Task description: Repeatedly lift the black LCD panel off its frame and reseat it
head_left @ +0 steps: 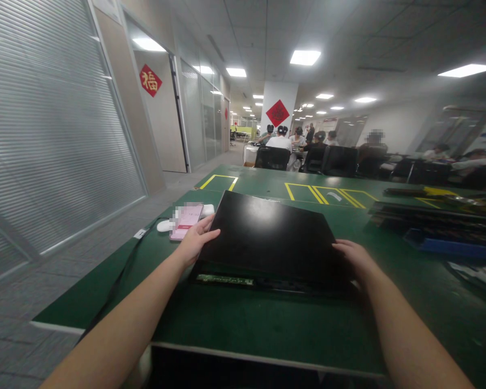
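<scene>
A flat black panel (267, 235) lies on the green table (243, 319) in front of me, its near edge raised a little. A thin green circuit strip (224, 279) shows along that near edge. My left hand (196, 240) grips the panel's left edge, thumb on top and fingers under. Over at the near right corner, my right hand (354, 259) is curled over the edge and holds it.
A pink phone (186, 220) and a white object (164, 226) lie left of the panel, with a black cable (117, 281) trailing off the table. Stacked dark trays (437, 216) and a blue tray (453, 243) sit at the right. Several people sit on black chairs (308, 156) beyond.
</scene>
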Demonstrator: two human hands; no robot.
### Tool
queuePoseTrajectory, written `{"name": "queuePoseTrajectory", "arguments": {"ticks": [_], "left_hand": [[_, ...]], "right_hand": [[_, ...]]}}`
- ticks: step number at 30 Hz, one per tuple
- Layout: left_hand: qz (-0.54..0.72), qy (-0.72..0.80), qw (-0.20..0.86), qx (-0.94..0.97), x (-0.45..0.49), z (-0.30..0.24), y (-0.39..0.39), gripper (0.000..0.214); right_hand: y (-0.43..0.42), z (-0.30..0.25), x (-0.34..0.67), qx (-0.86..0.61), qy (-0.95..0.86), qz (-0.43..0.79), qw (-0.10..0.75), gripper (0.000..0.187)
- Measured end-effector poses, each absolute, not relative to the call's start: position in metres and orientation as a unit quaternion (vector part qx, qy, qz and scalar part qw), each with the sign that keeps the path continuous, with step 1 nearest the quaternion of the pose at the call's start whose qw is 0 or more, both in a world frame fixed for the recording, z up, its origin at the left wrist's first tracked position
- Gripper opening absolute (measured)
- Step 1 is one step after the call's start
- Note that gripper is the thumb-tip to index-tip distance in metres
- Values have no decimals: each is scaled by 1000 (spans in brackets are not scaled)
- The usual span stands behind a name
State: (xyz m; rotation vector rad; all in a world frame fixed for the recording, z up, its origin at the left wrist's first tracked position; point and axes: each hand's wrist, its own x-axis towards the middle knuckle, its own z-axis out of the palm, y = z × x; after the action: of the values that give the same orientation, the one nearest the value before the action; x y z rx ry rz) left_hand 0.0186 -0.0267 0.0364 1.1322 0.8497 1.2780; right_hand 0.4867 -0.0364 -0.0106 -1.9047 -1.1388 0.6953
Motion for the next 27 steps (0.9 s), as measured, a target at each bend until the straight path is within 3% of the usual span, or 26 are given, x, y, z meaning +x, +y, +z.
{"name": "queuePoseTrajectory", "arguments": {"ticks": [2, 7, 11, 17, 23, 27], "left_hand": [[558, 365, 575, 474, 17, 37, -26, 85], [562, 416, 565, 438, 11, 42, -27, 66], [567, 419, 563, 432, 11, 43, -27, 58], [558, 400, 570, 451, 8, 42, -26, 61], [522, 437, 538, 497, 9, 34, -22, 60], [488, 475, 444, 582, 13, 20, -13, 66]], "right_hand": [[-37, -8, 489, -733, -458, 271, 424, 39], [-45, 12, 487, -580, -388, 362, 618, 41], [-53, 27, 476, -480, -324, 409, 705, 38], [-60, 29, 467, -443, -206, 554, 674, 18], [-65, 41, 470, -453, -127, 488, 735, 11], [-66, 46, 478, -448, -97, 420, 783, 12]]}}
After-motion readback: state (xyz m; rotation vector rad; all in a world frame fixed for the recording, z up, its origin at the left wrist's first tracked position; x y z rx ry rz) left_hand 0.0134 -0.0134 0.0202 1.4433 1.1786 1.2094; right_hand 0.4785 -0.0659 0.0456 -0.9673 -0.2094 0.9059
